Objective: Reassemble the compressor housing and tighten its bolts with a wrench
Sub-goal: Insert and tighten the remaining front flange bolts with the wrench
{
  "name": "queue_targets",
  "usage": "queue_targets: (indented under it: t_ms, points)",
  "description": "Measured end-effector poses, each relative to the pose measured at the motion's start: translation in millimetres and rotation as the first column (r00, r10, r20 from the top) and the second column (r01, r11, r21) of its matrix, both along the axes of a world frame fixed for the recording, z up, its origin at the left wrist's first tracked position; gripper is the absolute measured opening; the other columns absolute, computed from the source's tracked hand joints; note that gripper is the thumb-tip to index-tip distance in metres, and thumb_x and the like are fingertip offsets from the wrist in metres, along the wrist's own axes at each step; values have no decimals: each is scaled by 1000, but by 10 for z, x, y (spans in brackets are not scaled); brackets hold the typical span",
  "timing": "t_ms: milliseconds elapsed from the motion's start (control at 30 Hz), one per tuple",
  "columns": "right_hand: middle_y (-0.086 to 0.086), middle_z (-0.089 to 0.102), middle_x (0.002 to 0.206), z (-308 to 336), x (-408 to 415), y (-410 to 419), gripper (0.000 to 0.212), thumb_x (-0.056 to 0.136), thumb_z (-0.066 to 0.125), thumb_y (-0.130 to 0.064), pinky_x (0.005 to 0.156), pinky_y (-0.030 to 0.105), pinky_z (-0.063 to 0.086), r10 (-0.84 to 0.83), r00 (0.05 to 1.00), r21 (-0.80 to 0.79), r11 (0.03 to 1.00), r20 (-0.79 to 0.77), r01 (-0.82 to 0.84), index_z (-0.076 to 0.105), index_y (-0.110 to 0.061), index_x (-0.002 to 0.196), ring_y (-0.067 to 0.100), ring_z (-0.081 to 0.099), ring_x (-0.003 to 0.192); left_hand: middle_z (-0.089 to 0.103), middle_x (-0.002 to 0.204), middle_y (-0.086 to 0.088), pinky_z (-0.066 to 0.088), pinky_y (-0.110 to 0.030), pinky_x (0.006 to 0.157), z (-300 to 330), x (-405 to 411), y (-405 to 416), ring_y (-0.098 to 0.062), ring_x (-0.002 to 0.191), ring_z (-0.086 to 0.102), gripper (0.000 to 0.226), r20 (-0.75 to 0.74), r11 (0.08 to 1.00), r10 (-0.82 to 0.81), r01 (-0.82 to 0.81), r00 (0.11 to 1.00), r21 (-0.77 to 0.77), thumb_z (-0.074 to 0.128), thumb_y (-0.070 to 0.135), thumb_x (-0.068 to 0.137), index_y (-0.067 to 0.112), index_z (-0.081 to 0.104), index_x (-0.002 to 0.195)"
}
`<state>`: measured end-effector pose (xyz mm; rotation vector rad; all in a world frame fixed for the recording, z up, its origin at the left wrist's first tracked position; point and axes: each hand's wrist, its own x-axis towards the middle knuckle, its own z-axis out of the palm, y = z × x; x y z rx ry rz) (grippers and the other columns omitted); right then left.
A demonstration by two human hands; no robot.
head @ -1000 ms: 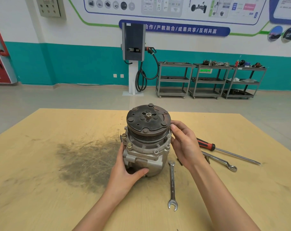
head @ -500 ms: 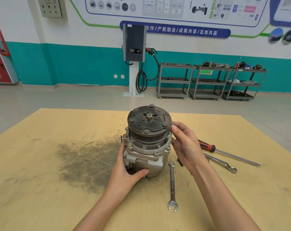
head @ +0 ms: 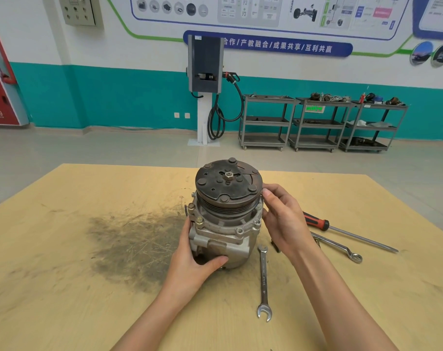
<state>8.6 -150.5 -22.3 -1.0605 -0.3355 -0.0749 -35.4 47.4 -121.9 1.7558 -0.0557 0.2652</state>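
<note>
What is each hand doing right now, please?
Left hand: grips the lower body of the compressor, thumb across its front.
Right hand: fingers curled against the compressor's upper right side.

Both forearms are bare to the frame's lower edge, with no sleeves showing. The left hand and right hand are bare, with short nails.

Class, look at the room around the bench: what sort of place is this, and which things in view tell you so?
Probably an automotive training workshop: a car-system diagram poster on the wall, a charging station with cable, and tool carts holding parts behind the workbench.
</note>
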Motion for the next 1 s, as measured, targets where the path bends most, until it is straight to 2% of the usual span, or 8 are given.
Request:
queue_targets:
  t_ms: [167,400,533,633,700,767,900,1000]
  points:
    - [6,72,99,8,6,2,16,81,63,-12,77,27,56,-16,1000,26,1000,-6,16,60,-6,95,17,68,93,44,126,42,33,7,89,-2,-1,9,34,111,43,117,-2,1000,2,-2,1000,-6,91,22,69,35,15,156]
    - [11,66,112,0,-39,-18,22,88,58,-16,82,29,54,17,1000,9,1000,-6,-17,64,-8,107,19,64,101,49,139,27,35,-22,113,30,-22,11,-1,135,46,120,3,1000,-16,16,1000,24,91,25,68,29,14,160]
    - [12,66,121,-34,-78,-86,18,96,52,-9,94,37,51,-106,994,-85,991,-19,104,62,-7,111,23,63,114,48,134,34,35,-11,106,17,-12,14,7,129,48,119,-1,1000,-12,12,1000,23,91,25,69,32,15,159]
    - [5,72,100,-96,-131,-221,15,99,49,-7,80,31,54,-326,945,-248,916,-7,314,62,-11,101,17,68,93,49,138,31,35,-5,101,-8,-3,19,10,127,48,118,-11,1000,-14,14,1000,12,91,27,69,33,15,159]
    - [2,70,83,-205,-183,-360,15,99,50,-9,62,21,49,-455,884,-456,768,105,450,61,-18,94,9,60,68,49,140,29,35,-5,99,-4,1,18,8,129,48,119,-14,1000,-16,16,1000,11,91,29,68,34,15,159]
    - [-2,66,71,-319,-236,-466,14,97,55,-16,53,21,45,-455,851,-703,515,261,491,58,-27,87,5,54,55,49,138,32,35,0,95,-3,9,25,18,123,47,118,-7,1000,-17,17,1000,15,91,30,68,34,15,159]
    - [-10,58,66,-417,-309,-448,17,95,54,-38,55,31,40,-298,884,-930,-43,360,364,53,-29,82,12,54,65,49,139,30,34,3,93,8,-10,23,22,121,46,119,-5,1000,-19,19,1000,2,90,32,67,33,15,159]
    - [-11,55,70,-418,-354,-378,28,95,47,-49,55,29,35,-281,908,-946,-181,310,267,49,-27,78,17,54,72,45,130,38,34,8,87,8,-27,18,33,109,44,119,13,1000,-15,15,1000,-2,89,33,65,32,15,158]
